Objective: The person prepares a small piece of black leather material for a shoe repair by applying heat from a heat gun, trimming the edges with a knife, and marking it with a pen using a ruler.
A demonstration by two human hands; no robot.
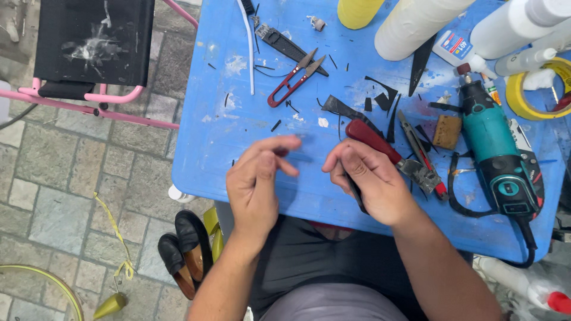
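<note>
At the far left, on a floor of grey stone pavers, stands a folding chair (89,47) with a pink tube frame and a black fabric seat marked with white smears, and lower down a pair of glossy black shoes (184,249) with tan lining lies beside the person's leg. The blue plastic table (214,148) has a scratched, stained top with many small black offcuts on it. Above the near edge of the table, the left hand (256,184) has its fingers curled, and thumb and forefinger are pinched on a small dark piece (281,151); the piece is blurred, so its shape I cannot tell. Behind the hand lie red-handled thread snips (292,80), open in a V shape. The right hand (372,184) is closed around a thin black tool (357,199), whose tip comes out below the fingers. Just behind this hand lies a knife with a smooth red handle (372,139), and beside it pliers (422,157) of dull metal. Further right is a small brown rough block (447,131), then a teal and black rotary tool (496,148) with a black cord. At the back stand white plastic bottles (416,24), a small glue bottle (455,47) and a yellow tape roll (526,92).
</note>
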